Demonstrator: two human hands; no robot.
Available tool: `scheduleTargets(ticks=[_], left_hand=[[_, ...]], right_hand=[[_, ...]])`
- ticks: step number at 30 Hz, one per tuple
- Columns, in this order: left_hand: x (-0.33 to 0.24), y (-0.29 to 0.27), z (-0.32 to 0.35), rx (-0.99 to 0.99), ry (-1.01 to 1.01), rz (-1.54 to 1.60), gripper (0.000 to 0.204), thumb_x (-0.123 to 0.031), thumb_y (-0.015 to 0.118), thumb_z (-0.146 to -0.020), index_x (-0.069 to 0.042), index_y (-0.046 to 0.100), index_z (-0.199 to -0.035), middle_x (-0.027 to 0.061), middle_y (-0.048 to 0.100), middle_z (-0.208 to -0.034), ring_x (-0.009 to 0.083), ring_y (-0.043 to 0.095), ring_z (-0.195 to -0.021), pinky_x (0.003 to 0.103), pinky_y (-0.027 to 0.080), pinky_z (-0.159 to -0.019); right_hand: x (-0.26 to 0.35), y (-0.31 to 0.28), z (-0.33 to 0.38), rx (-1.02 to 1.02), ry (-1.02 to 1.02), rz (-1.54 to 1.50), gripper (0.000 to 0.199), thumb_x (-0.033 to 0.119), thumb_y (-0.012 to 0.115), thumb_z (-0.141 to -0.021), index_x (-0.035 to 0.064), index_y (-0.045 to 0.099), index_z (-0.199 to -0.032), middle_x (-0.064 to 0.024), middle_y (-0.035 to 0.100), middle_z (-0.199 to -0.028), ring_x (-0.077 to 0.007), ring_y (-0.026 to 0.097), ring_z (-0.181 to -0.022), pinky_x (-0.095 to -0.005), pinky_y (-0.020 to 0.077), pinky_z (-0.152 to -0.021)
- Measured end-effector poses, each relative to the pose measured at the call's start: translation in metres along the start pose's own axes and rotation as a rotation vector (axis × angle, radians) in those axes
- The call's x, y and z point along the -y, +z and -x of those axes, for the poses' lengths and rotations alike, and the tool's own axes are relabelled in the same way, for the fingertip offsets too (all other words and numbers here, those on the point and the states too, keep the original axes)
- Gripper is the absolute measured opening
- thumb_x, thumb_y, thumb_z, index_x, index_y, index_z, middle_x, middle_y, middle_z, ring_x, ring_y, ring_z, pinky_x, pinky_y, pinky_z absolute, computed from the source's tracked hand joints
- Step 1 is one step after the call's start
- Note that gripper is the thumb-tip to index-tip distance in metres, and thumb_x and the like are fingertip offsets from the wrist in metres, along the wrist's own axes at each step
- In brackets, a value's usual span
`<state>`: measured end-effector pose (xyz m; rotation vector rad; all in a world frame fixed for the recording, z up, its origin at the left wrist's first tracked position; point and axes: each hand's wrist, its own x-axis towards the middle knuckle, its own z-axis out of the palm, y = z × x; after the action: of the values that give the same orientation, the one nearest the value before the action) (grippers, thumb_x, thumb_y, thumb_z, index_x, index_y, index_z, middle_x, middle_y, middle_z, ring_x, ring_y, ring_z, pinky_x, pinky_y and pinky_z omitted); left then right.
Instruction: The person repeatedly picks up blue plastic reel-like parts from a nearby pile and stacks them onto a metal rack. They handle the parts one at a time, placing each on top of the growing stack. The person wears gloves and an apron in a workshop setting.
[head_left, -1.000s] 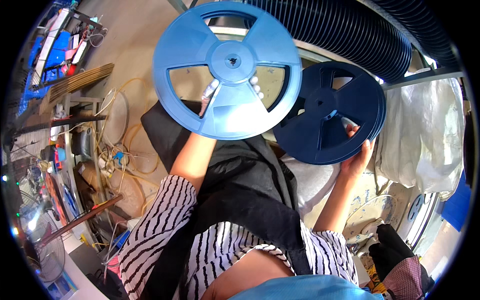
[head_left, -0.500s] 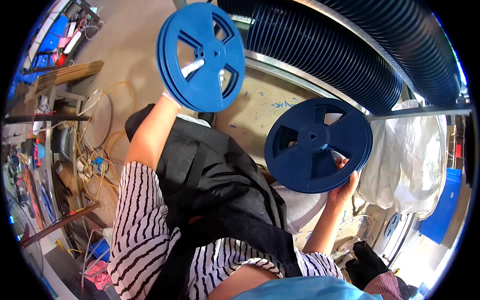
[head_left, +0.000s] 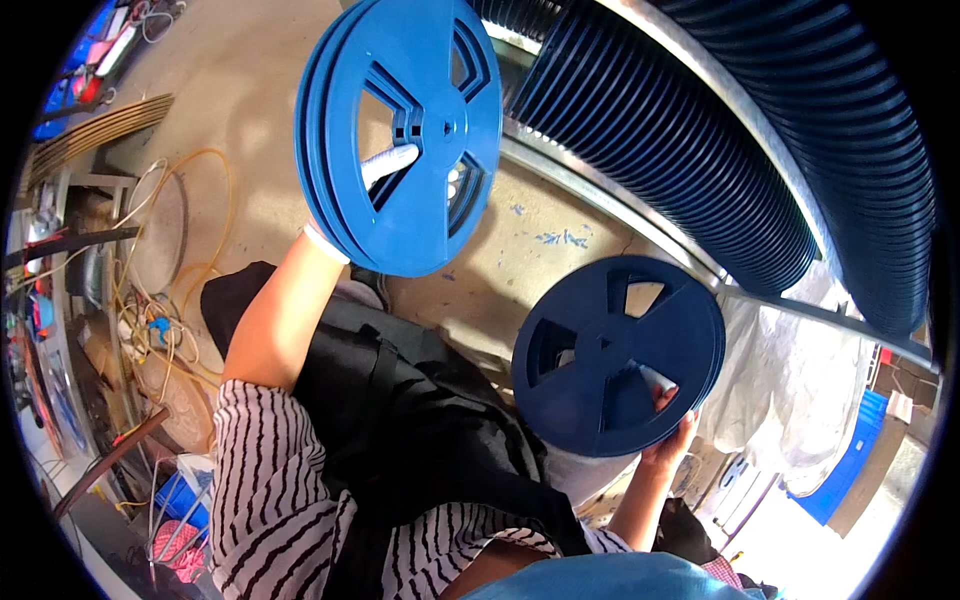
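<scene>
A few bright blue plastic reels (head_left: 415, 215), stacked face to face, are held up at the upper left in my left hand (head_left: 388, 165). A white-covered finger shows through one of their cut-out windows; most of the hand is behind the reels. Lower and to the right, my right hand (head_left: 675, 440) grips the rim of some darker blue reels (head_left: 600, 400). Its fingertips show through a window, while the thumb side sits at the outer edge. How many reels each hand carries is hard to make out.
Long rows of dark reels (head_left: 670, 140) stand on edge along a metal rack (head_left: 620, 215) at the upper right. Below it hangs a whitish plastic sack (head_left: 790, 390). Tangled yellow hoses (head_left: 215, 255) lie on the floor at left, near cluttered shelving. A blue panel (head_left: 850, 460) stands far right.
My left hand's reels have come nearer and look larger. The right-hand reels sit lower in view and slightly left. The whole view has shifted, and both hands keep their hold.
</scene>
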<state>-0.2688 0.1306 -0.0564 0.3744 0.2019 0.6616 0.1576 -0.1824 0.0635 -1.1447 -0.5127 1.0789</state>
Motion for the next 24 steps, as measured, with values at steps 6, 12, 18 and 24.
scheduleTargets(ticks=[6, 12, 18, 24], left_hand=[[-0.029, -0.018, -0.025, -0.017, -0.006, -0.136, 0.065, -0.033, 0.065, -0.085, -0.004, 0.041, -0.138, 0.0182, 0.055, -0.118, 0.0297, 0.057, -0.104, 0.043, 0.048, -0.092], [-0.066, -0.033, -0.052, -0.008, -0.067, -0.257, 0.063, -0.031, 0.065, -0.085, -0.006, 0.042, -0.138, 0.0154, 0.057, -0.114, 0.0262, 0.058, -0.099, 0.040, 0.050, -0.089], [-0.090, -0.042, -0.068, 0.019, -0.130, -0.402, 0.061, -0.028, 0.066, -0.086, -0.007, 0.043, -0.138, 0.0127, 0.059, -0.109, 0.0226, 0.060, -0.095, 0.037, 0.051, -0.085], [-0.097, -0.053, -0.098, 0.111, -0.085, -0.629, 0.059, -0.026, 0.066, -0.086, -0.008, 0.044, -0.138, 0.0100, 0.061, -0.104, 0.0191, 0.061, -0.090, 0.034, 0.053, -0.081]], right_hand=[[-0.006, 0.028, -0.008, -0.171, 0.014, 0.007, 0.041, 0.015, 0.066, -0.083, -0.0025, 0.051, -0.118, -0.0175, 0.063, -0.102, -0.0257, 0.065, -0.089, -0.0487, 0.0373, -0.107], [-0.038, 0.062, 0.021, -0.314, -0.018, -0.082, 0.055, 0.009, 0.070, -0.076, -0.0014, 0.047, -0.124, -0.0150, 0.064, -0.102, -0.0264, 0.066, -0.089, -0.0499, 0.0379, -0.106], [-0.062, 0.096, 0.047, -0.353, -0.040, -0.088, 0.045, 0.013, 0.066, -0.081, -0.0034, 0.050, -0.119, -0.0161, 0.060, -0.103, -0.0248, 0.064, -0.096, -0.0484, 0.0357, -0.108], [-0.065, 0.108, 0.051, -0.406, -0.070, -0.041, 0.044, 0.013, 0.067, -0.080, -0.0041, 0.051, -0.117, -0.0174, 0.063, -0.103, -0.0251, 0.067, -0.088, -0.0459, 0.0392, -0.106]])
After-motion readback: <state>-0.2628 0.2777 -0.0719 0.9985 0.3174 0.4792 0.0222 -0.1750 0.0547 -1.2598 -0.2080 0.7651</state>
